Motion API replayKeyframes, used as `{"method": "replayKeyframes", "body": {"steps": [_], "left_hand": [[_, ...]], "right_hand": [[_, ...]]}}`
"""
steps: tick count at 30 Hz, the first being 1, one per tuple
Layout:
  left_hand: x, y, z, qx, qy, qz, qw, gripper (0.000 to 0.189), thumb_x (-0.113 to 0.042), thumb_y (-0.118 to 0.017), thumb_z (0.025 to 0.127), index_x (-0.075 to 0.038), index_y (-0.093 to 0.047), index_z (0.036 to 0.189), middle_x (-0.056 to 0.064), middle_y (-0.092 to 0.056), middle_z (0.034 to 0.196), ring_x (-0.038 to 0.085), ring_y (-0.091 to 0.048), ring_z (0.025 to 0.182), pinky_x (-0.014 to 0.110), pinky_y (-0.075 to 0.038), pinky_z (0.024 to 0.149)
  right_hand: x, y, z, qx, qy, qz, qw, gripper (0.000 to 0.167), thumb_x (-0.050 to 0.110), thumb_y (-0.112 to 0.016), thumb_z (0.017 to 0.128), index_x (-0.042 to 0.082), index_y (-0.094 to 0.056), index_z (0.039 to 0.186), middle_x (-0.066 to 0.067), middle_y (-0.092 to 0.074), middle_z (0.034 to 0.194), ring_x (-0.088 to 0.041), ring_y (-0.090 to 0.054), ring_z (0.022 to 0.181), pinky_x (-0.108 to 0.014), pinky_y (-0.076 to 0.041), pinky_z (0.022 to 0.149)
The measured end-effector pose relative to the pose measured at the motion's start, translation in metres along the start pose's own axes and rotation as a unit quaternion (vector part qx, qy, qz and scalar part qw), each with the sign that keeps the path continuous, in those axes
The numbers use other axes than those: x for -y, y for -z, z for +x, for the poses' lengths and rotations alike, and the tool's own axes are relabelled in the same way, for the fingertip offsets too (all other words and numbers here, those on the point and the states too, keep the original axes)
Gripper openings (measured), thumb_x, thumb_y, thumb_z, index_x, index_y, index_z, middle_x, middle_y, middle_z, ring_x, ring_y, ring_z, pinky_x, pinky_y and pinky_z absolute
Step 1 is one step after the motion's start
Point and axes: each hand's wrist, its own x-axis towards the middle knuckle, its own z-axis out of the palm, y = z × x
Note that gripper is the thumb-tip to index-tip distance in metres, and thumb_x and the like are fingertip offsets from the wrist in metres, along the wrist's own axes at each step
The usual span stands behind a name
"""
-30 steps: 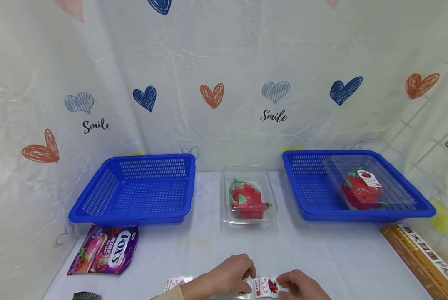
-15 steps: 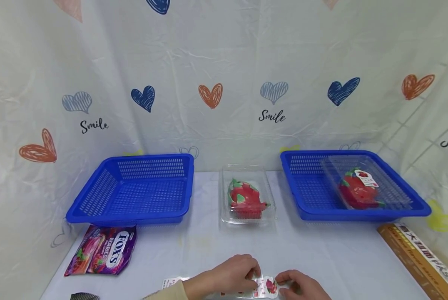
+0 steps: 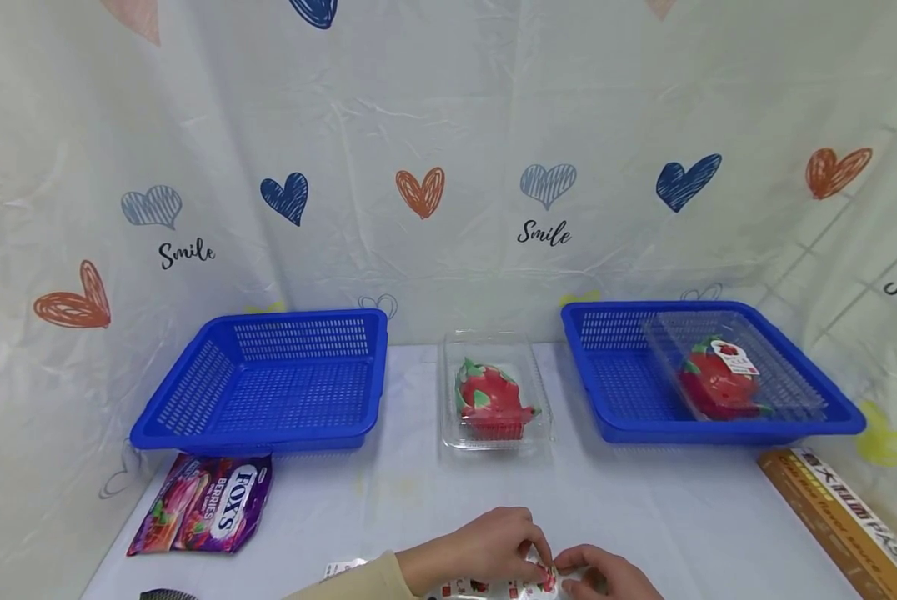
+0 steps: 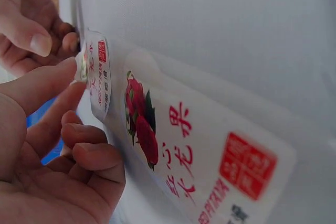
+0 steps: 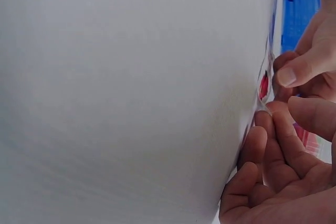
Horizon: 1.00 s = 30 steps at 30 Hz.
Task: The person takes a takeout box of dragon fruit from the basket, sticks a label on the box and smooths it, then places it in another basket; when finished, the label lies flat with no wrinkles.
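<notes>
Fingers of my left hand pinched a label on the sticker strip at six o'clock; my right hand bent its fingers close, at the label's three o'clock, whether gripping I couldn't tell. Twelve o'clock held a dragon fruit in a clear box.

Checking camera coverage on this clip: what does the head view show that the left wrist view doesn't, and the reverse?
Only the head view: the heart-print curtain, candy bag and boxed fruits.

Only the left wrist view: a label close up, its red characters large and clear.

Both: the left hand and right hand, close together at the label strip.
</notes>
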Motion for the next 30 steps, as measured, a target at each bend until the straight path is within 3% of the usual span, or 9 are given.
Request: {"method": "replayKeyframes", "body": {"steps": [7,12,18,27,30], "left_hand": [[-0.0001,-0.0011,0.0043,0.002,0.007,0.002,1.0000,0.013,-0.020,-0.077,0.085,-0.018,-0.074,0.097,-0.014,-0.046,0.070,-0.005,-0.040,0.064,0.011,-0.036,0.060],[-0.0011,-0.0013,0.0062,0.004,0.020,-0.014,0.9997,0.014,-0.018,-0.077,0.085,-0.017,-0.073,0.098,-0.014,-0.047,0.070,-0.004,-0.041,0.064,0.012,-0.037,0.060],[0.0000,-0.0001,0.0066,-0.005,-0.017,0.005,0.9998,0.006,-0.014,-0.074,0.086,-0.018,-0.071,0.089,-0.016,-0.046,0.069,-0.006,-0.040,0.064,0.010,-0.035,0.062],[0.0032,0.0013,0.0059,0.001,-0.030,-0.003,0.9996,0.005,-0.013,-0.069,0.090,-0.018,-0.070,0.089,-0.015,-0.047,0.072,-0.006,-0.041,0.066,0.010,-0.036,0.063],[0.0052,0.0018,0.0048,-0.002,-0.027,-0.011,0.9996,0.006,-0.013,-0.068,0.092,-0.018,-0.069,0.090,-0.015,-0.048,0.074,-0.005,-0.041,0.068,0.010,-0.037,0.063]], "right_hand": [[-0.0039,0.0042,-0.0001,0.018,0.033,0.039,0.9986,0.032,0.021,-0.061,0.096,-0.006,-0.060,0.113,-0.009,-0.067,0.103,-0.019,-0.059,0.081,-0.036,-0.051,0.071],[-0.0077,0.0071,-0.0018,0.028,0.067,0.062,0.9955,0.027,0.015,-0.059,0.095,-0.007,-0.060,0.111,-0.011,-0.066,0.105,-0.020,-0.061,0.085,-0.028,-0.050,0.070],[-0.0102,0.0069,-0.0040,0.026,0.090,0.065,0.9935,0.028,0.018,-0.057,0.097,-0.006,-0.060,0.110,-0.008,-0.067,0.103,-0.018,-0.064,0.086,-0.024,-0.049,0.068],[-0.0061,0.0068,-0.0026,-0.024,0.054,0.031,0.9978,0.026,0.014,-0.060,0.095,-0.007,-0.060,0.109,-0.006,-0.069,0.100,-0.018,-0.066,0.086,-0.028,-0.053,0.071],[-0.0064,0.0075,-0.0022,-0.025,0.064,0.020,0.9975,0.025,0.012,-0.059,0.094,-0.008,-0.059,0.109,-0.006,-0.068,0.099,-0.018,-0.065,0.083,-0.024,-0.052,0.069]]}}
